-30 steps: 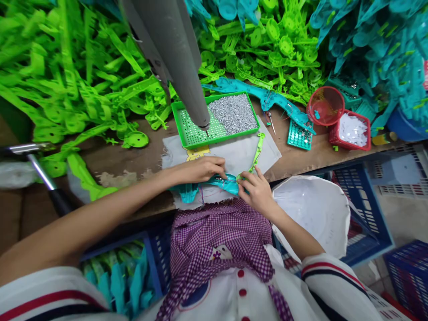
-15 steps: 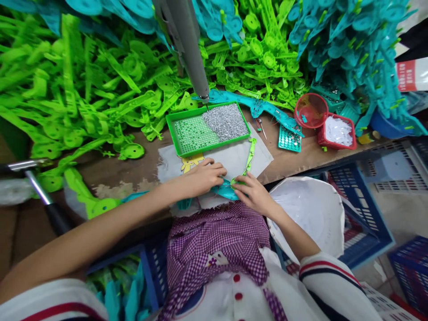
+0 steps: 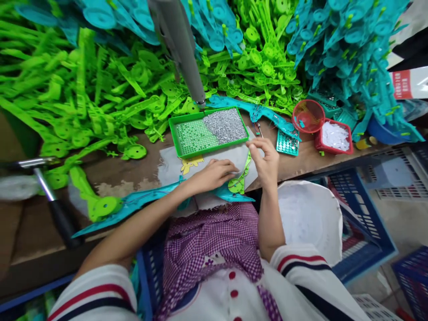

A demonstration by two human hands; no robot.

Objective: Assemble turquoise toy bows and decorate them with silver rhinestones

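Across the cloth (image 3: 167, 162) at the table's front edge lies a long teal plastic part (image 3: 137, 199), partly covered by my left forearm. My left hand (image 3: 214, 174) is closed over its right half, fingertips close to a lime-green plastic arm (image 3: 236, 185) with a round end. That green arm rests on the teal part and slants up toward my right hand (image 3: 266, 158). Thumb and forefinger of my right hand are pinched together above the green arm's upper end; what is between them, if anything, is too small to make out.
A green tray (image 3: 210, 149) of small metal pieces stands behind the cloth, under a grey powered screwdriver (image 3: 192, 73). Lime-green parts (image 3: 127, 84) and teal parts (image 3: 351, 58) are heaped behind. Red containers (image 3: 316, 142) stand right; a hammer (image 3: 47, 187) lies left.
My right hand has lifted off the green arm's round end and moved up and right, fingers now pinched. My left hand has shifted slightly right. More of the teal part shows at left.
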